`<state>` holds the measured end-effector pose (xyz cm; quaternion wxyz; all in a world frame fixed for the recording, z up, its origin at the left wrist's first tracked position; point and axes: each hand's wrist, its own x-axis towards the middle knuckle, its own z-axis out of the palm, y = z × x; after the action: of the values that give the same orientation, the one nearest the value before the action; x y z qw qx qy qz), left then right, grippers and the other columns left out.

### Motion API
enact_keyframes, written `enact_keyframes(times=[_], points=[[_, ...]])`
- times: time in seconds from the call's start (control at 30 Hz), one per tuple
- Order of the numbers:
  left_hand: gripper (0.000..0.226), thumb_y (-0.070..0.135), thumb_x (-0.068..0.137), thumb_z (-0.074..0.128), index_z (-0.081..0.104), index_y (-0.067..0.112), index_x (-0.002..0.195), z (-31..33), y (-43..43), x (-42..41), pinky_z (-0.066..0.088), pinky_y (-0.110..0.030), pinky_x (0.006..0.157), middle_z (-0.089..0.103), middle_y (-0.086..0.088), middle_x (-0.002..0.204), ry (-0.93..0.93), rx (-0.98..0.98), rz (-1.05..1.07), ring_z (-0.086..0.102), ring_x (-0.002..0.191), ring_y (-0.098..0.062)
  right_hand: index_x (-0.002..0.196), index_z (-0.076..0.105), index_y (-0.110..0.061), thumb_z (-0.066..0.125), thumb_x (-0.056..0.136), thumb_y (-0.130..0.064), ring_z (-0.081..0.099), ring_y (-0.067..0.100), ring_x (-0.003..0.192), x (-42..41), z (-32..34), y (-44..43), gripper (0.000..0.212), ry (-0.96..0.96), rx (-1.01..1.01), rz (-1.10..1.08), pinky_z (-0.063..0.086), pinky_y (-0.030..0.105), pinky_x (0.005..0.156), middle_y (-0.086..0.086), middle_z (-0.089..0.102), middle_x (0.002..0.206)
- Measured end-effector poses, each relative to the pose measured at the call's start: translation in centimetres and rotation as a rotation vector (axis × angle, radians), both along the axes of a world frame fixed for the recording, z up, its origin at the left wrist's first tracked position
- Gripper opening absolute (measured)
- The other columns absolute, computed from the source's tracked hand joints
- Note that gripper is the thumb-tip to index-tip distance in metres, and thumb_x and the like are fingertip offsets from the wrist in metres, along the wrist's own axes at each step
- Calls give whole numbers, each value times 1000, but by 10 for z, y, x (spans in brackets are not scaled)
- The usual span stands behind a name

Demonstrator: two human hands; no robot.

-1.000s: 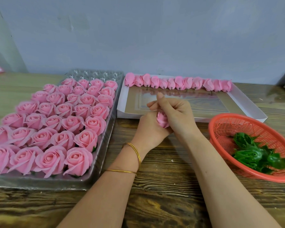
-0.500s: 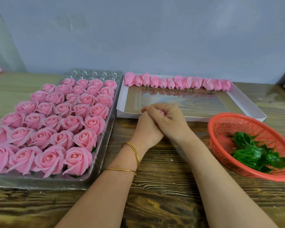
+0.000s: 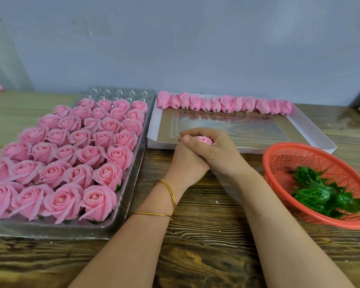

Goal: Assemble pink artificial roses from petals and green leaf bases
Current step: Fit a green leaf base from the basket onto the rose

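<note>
Together, the left hand [image 3: 187, 161] and right hand [image 3: 220, 151] clasp a pink rose bud [image 3: 204, 140], fingers curled round it and the right thumb laid across the left hand. Half a second ago the bud was all but buried; now its spiral top peeks out between them. It sits roughly upright, the top facing up toward the camera and the lower end hidden in the grip. The hands rest over the wooden table [image 3: 206, 235], just before the white tray [image 3: 312, 129]. Finished roses [image 3: 60, 163] lie left, and green leaf bases [image 3: 318, 194] in the red basket [image 3: 279, 154] lie right.
</note>
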<state>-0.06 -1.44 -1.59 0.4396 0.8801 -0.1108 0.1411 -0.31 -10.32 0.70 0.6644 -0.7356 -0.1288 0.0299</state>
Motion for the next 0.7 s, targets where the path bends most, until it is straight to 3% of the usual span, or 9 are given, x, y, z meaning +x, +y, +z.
enact_keyframes(times=[0.13, 0.2, 0.3, 0.4, 0.47, 0.53, 0.6, 0.7], points=[[15, 14, 99, 51, 65, 8, 99, 4, -7, -2, 32, -10, 70, 55, 3, 92, 69, -47, -5, 54, 94, -12, 107, 73, -10, 76, 69, -35, 66, 28, 110, -2, 4, -3, 45, 64, 13, 45, 48, 49, 104, 14, 72, 110], [12, 7, 96, 54, 64, 4, 102, 5, -3, -6, 33, -2, 67, 54, 5, 87, 45, -40, 2, 55, 89, -9, 107, 72, -10, 76, 65, -37, 66, 29, 111, -3, 5, -3, 51, 66, 2, 55, 47, 50, 105, 15, 72, 111], [29, -1, 90, 61, 57, -5, 118, 5, 0, -7, 34, 6, 69, 59, -3, 98, 71, -75, -42, 56, 104, -17, 109, 72, -9, 77, 61, -38, 66, 27, 111, -5, 7, -3, 56, 64, -31, 55, 47, 49, 105, 13, 72, 111], [23, 6, 89, 64, 62, 2, 112, 14, 0, -11, 46, -17, 78, 55, 8, 87, 136, -134, -97, 57, 94, -10, 107, 73, -15, 80, 67, -48, 67, 18, 108, -5, 10, -6, 53, 37, -78, 33, 50, 41, 102, 6, 73, 109], [30, 1, 77, 74, 65, 2, 106, 14, 4, -11, 53, -25, 70, 68, -2, 92, 177, -284, -179, 64, 86, -7, 102, 73, -16, 72, 73, -56, 68, 13, 105, -6, 13, -8, 50, 36, 1, 17, 52, 31, 96, 2, 75, 105], [22, -2, 72, 75, 68, 3, 92, 14, 9, -14, 56, -32, 72, 71, -10, 83, 216, -319, -245, 67, 80, -15, 98, 74, -10, 64, 78, -51, 70, 13, 102, -5, 15, -10, 47, 31, 131, -24, 54, 26, 89, 3, 76, 102], [14, -5, 70, 73, 65, 3, 78, 13, 10, -14, 53, -35, 67, 67, -10, 71, 255, -327, -305, 65, 71, -23, 92, 75, -7, 63, 78, -44, 70, 17, 100, -3, 16, -11, 42, 8, 193, -77, 55, 28, 91, 6, 76, 98], [28, -6, 67, 68, 55, 17, 58, 13, 8, -16, 39, -25, 51, 52, 6, 50, 316, -373, -380, 49, 51, -13, 81, 73, -3, 67, 76, -34, 69, 23, 94, -2, 17, -13, 32, 19, 254, -81, 54, 31, 87, 11, 75, 90]])
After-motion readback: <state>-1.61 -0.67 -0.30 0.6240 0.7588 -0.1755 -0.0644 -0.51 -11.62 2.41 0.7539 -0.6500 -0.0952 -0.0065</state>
